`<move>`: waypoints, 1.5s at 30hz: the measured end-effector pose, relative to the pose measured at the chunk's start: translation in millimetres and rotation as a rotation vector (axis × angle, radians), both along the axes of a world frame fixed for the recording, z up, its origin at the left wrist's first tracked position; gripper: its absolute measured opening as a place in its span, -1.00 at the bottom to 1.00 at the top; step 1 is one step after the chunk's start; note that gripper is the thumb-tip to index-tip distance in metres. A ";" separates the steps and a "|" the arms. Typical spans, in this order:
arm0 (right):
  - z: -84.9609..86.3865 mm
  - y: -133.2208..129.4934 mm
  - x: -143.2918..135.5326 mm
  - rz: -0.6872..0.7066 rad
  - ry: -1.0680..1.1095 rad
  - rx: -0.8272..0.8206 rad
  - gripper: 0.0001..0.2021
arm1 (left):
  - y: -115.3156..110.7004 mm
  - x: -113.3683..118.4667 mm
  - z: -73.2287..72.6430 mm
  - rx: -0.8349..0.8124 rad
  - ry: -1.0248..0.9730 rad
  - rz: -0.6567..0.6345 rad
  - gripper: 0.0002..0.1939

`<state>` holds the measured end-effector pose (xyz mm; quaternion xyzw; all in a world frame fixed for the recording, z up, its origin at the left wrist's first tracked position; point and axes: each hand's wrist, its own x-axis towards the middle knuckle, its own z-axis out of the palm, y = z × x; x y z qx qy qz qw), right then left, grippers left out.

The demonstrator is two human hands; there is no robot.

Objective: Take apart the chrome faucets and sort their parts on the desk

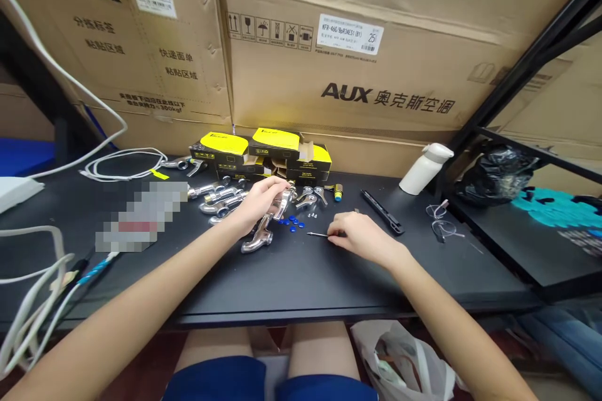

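Note:
My left hand (261,202) is closed around a chrome faucet part (281,205) over the middle of the desk; its palm side is partly hidden. My right hand (353,232) rests low over the desk, its fingers closed on a thin screwdriver (316,235) whose metal shaft points left. Between the hands lie several small blue caps (292,229) and a few tiny screws (312,215). Chrome lever handles (307,199) are behind them. A curved chrome faucet pipe (258,240) lies below my left hand, and more chrome faucet bodies (221,199) are grouped to its left.
Yellow and black boxes (275,141) are stacked at the back against large cardboard cartons (282,88). A black box cutter (382,212), a white bottle (426,169) and glasses (441,220) stand or lie rightward. White cables (51,301) run along the left side.

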<state>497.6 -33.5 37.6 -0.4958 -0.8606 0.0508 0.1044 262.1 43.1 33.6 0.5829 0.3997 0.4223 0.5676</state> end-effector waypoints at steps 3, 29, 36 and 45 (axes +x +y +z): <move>4.0 4.7 -12.5 0.056 -0.027 0.019 -0.95 | -0.2 0.0 0.7 0.006 -0.003 0.005 -0.73; -21.2 49.2 7.5 -0.084 0.564 -0.023 -0.87 | -2.2 0.6 6.4 -0.111 -0.235 -0.017 -0.82; -28.2 45.7 -1.0 -0.040 0.402 0.001 -0.87 | -1.0 -1.7 5.8 -0.152 -0.437 -0.140 -0.72; -22.8 41.6 -4.2 -0.081 0.545 -0.014 -0.90 | -3.5 1.0 3.5 -0.122 -0.312 -0.144 -0.63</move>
